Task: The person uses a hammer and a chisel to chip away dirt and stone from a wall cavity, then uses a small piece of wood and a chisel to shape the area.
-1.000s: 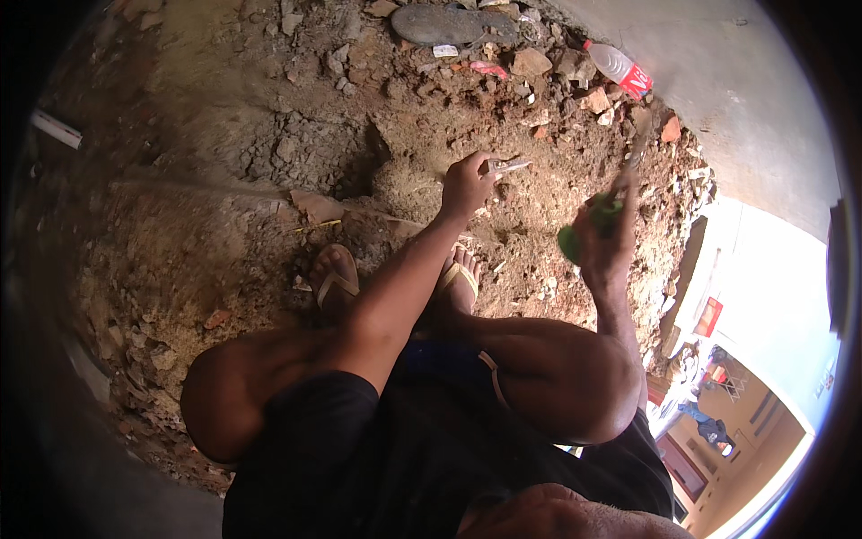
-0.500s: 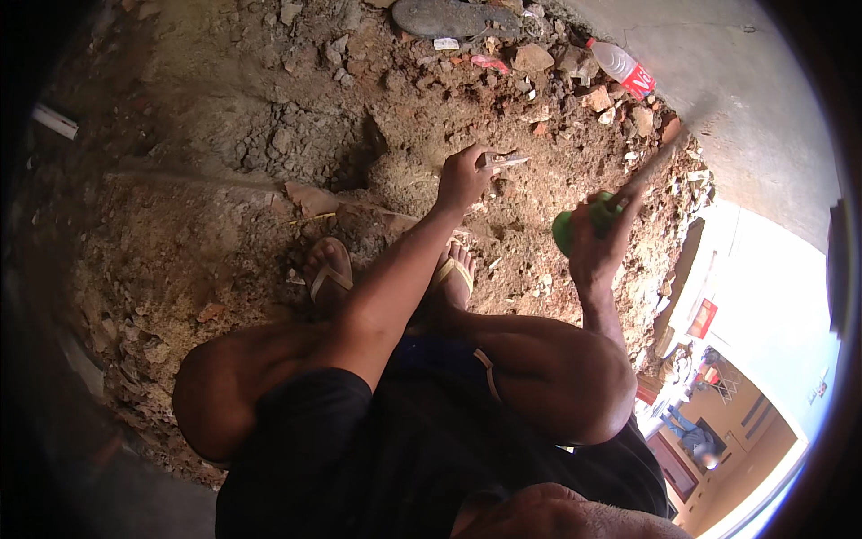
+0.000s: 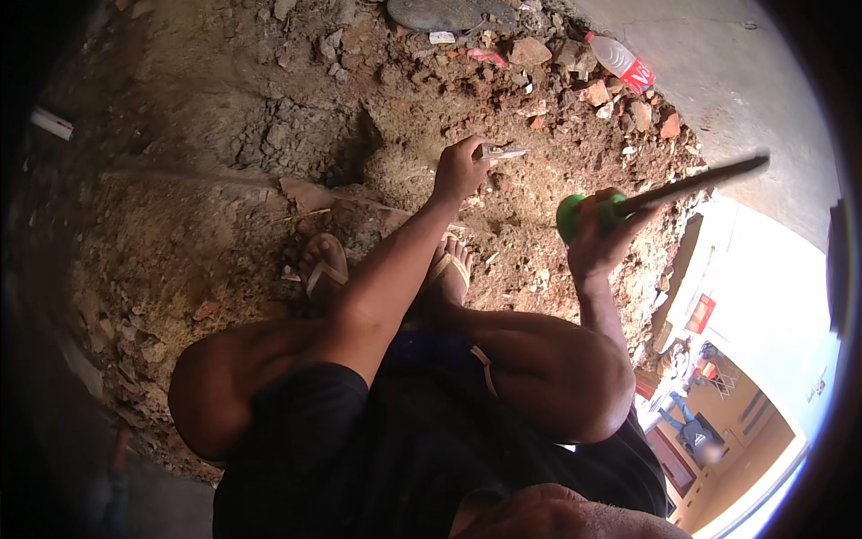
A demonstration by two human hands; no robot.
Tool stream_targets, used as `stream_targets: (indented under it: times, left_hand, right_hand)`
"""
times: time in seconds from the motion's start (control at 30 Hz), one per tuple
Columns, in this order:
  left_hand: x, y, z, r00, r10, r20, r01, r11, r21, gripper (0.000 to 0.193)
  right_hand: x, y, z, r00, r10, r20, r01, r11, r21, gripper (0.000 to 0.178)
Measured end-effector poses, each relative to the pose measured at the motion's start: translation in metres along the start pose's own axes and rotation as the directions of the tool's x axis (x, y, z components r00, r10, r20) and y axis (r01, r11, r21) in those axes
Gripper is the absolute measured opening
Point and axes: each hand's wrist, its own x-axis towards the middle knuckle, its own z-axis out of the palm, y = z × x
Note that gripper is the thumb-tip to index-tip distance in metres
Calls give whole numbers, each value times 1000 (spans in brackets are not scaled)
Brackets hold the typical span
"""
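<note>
I squat over dug-up earth with both feet in sandals. My left hand (image 3: 461, 169) reaches forward and grips a small pale metal piece (image 3: 500, 154), a chisel-like blade, held against the soil. My right hand (image 3: 600, 239) is raised to the right and is closed around the green handle (image 3: 569, 216) of a tool whose long dark shaft (image 3: 696, 182) points up and to the right, away from the ground. The two hands are well apart.
Loose rubble and broken brick pieces (image 3: 594, 92) lie along the far edge of the dirt, with a plastic bottle (image 3: 622, 63) and a flat grey stone (image 3: 435, 13). A grey concrete slab (image 3: 727, 81) runs at the upper right. A shallow pit (image 3: 359, 153) lies ahead of my left foot.
My right hand has swung the green-handled tool so that its shaft now points out to the right instead of upward. My left hand has stayed at the same spot on the soil.
</note>
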Motion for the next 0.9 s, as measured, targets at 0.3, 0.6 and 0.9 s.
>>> stream_targets:
  times: [0.3,0.6,0.9]
  left_hand:
    - [-3,-7,14,1000,5,29,-6,1000,22,32]
    - [6,-6,17,998,-59,12,60,995,-82,34]
    - [5,-7,16,1000,-13,-17,12,997,-80,39]
  right_hand:
    - [-14,13,-6,893,243,378,-272,962,24,75]
    - [-65,19,2,566,470,677,-404,874,-269,78]
    - [16,-11,-22,927,367,-78,-278,811,515,57]
